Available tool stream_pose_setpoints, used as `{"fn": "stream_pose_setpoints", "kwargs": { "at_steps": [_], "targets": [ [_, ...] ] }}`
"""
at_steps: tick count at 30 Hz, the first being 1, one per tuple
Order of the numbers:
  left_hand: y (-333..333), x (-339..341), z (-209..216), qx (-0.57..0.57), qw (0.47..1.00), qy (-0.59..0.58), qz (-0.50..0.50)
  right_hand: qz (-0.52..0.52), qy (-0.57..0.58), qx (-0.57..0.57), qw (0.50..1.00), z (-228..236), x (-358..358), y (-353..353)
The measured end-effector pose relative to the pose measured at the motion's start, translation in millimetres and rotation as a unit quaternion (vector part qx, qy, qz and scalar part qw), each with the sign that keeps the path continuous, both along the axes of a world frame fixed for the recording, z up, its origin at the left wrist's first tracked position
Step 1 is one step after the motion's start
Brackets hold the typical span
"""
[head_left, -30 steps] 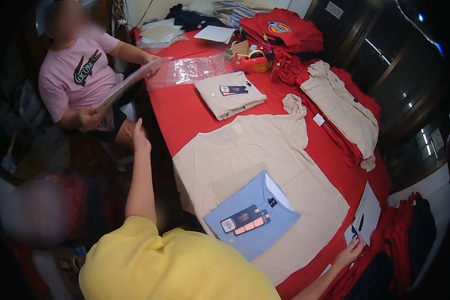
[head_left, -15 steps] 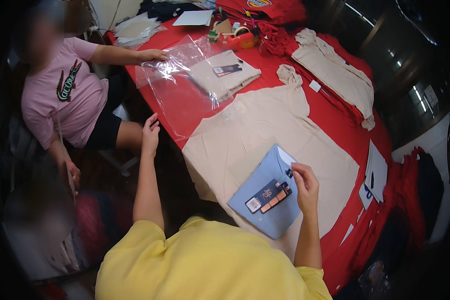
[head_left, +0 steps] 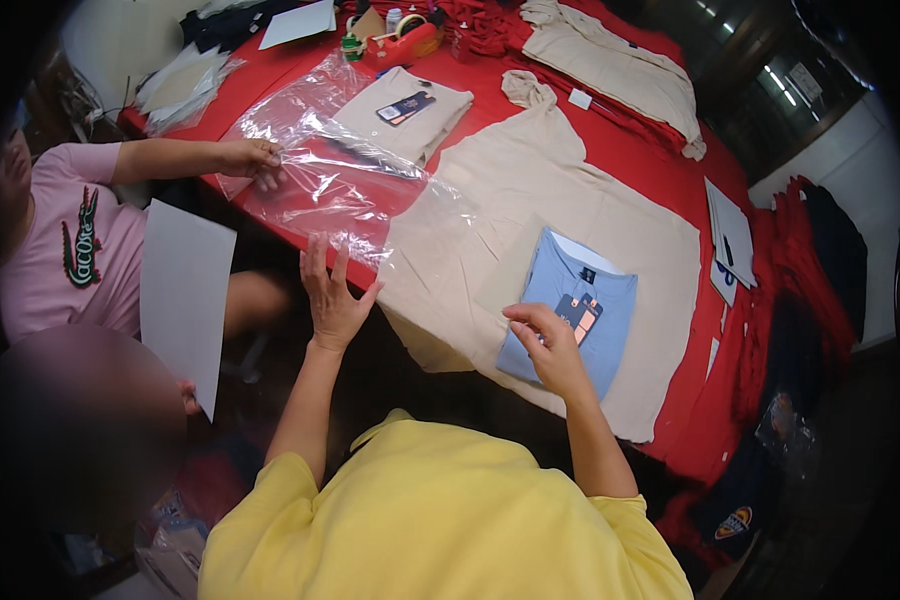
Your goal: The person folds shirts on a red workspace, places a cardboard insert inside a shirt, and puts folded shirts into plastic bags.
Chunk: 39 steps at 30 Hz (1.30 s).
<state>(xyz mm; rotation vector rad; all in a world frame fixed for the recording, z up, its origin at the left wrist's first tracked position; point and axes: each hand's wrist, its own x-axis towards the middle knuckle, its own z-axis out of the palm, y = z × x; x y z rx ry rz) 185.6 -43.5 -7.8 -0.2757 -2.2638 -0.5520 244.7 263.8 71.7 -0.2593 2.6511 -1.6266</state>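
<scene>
A folded blue shirt [head_left: 613, 345] lies on a beige shirt [head_left: 610, 215] that is spread across the table. Dark hang tags [head_left: 577, 316] with orange patches rest on the blue shirt near its collar. My right hand [head_left: 552, 350] is over the blue shirt's left side beside the tags, thumb and forefinger apart, with nothing seen in it. With fingers spread, my left hand [head_left: 337, 305] is at the table's near left edge, by the lower rim of a clear plastic bag [head_left: 320, 190]. Whether it touches the plastic I cannot tell.
A co-worker's hand [head_left: 253, 162] is at the bag's left side. Below it, another hand [head_left: 188, 397] holds a white board [head_left: 185, 300]. A folded beige shirt [head_left: 365, 105] lies beyond the bag, near a red tape dispenser [head_left: 405, 45]. More beige garments [head_left: 620, 60] are stacked far right.
My left hand has moved to the bag's edge and spread its fingers. My right hand has left the blue shirt's collar, and that shirt has turned. The white board has come into view.
</scene>
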Motion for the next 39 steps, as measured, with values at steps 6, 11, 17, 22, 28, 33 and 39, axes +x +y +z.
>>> {"fn": "stream_pose_setpoints", "kwargs": {
  "at_steps": [6, 11, 17, 22, 28, 33, 39],
  "targets": [
    [5, -49, 19, -0.154, 0.96, -0.088, -0.217, -0.01, -0.043, -0.007, 0.999, -4, 16, -34],
    [16, -28, 48, 0.034, 0.928, -0.244, -0.278, -0.074, -0.041, -0.084, 0.993, -28, 23, -41],
    [-8, 63, 140, 0.265, 0.746, -0.463, -0.398, -0.174, 0.018, -0.325, 0.929, -47, 12, -66],
    [-51, 67, 136, 0.491, 0.511, -0.559, -0.43, 0.058, -0.125, -0.516, 0.846, -36, 41, -47],
    [-32, 65, 62, 0.516, 0.524, -0.605, -0.306, 0.043, -0.241, -0.469, 0.848, -59, 90, -44],
    [-11, 84, 10, 0.469, 0.543, -0.637, -0.281, -0.054, -0.202, -0.554, 0.806, -83, 141, -39],
    [20, 93, -13, 0.431, 0.568, -0.615, -0.337, -0.231, -0.095, -0.478, 0.842, -104, 161, -18]
  ]
}}
